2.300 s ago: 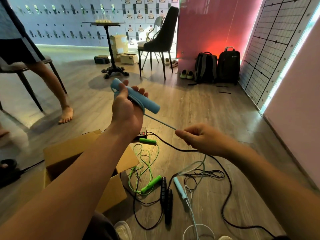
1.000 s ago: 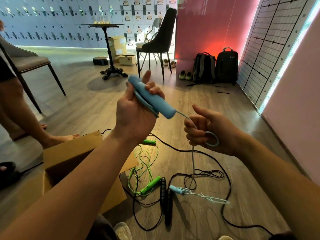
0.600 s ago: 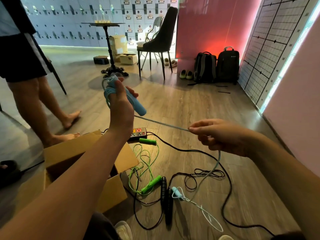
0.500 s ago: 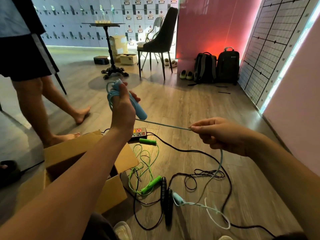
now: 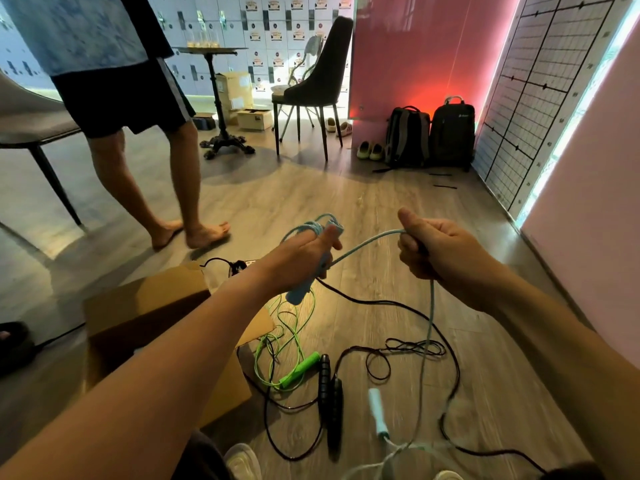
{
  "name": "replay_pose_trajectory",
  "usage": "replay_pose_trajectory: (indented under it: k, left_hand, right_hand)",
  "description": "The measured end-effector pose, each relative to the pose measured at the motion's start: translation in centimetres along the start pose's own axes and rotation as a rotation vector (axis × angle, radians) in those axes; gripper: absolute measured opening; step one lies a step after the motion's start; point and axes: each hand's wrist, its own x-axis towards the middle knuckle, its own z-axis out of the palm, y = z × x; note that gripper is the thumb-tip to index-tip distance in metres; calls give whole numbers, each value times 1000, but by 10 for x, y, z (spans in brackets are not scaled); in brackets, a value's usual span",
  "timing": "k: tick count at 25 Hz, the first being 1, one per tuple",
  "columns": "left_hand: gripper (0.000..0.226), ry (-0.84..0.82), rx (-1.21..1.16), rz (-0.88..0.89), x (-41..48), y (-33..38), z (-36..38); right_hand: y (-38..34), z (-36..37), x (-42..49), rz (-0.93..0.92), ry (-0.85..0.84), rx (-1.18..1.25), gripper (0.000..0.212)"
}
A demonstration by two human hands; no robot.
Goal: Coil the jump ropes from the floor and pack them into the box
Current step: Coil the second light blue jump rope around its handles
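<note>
Meanwhile, the left hand (image 5: 304, 251) grips a pale blue foam jump-rope handle (image 5: 300, 287) as a spool for wound loops, while the right hand (image 5: 436, 251), fisted around the thin blue cord (image 5: 430, 317), feeds slack; the open brown cardboard box (image 5: 145, 317) waits beside 2 uncoiled ropes.

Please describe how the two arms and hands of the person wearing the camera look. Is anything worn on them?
Both forearms are bare up to the picture's lower edge: no sleeve, watch, bracelet or glove shows. The left hand and the right hand wear no visible ring, and the thumbnails look short and unpainted. The arms are slim, without visible marks or tattoos. The upper arms lie out of view.
</note>
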Motion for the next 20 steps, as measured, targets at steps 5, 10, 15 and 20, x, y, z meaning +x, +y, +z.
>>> replay_pose_trajectory:
  k: [5, 10, 15, 20]
  left_hand:
    - [84, -436, -13, -235, -12, 10, 6]
    - [77, -549, -382, -207, -21, 32, 7]
    - [66, -621, -897, -47, -26, 42, -2]
    - [43, -404, -1317, 138, -23, 45, -7]
  right_hand:
    - [3, 1, 0, -61, 60, -83, 37]
    - [5, 9, 6, -57, 185, -174, 56]
    - [6, 17, 7, -31, 53, -123, 56]
    - [4, 17, 9, -142, 134, -168, 34]
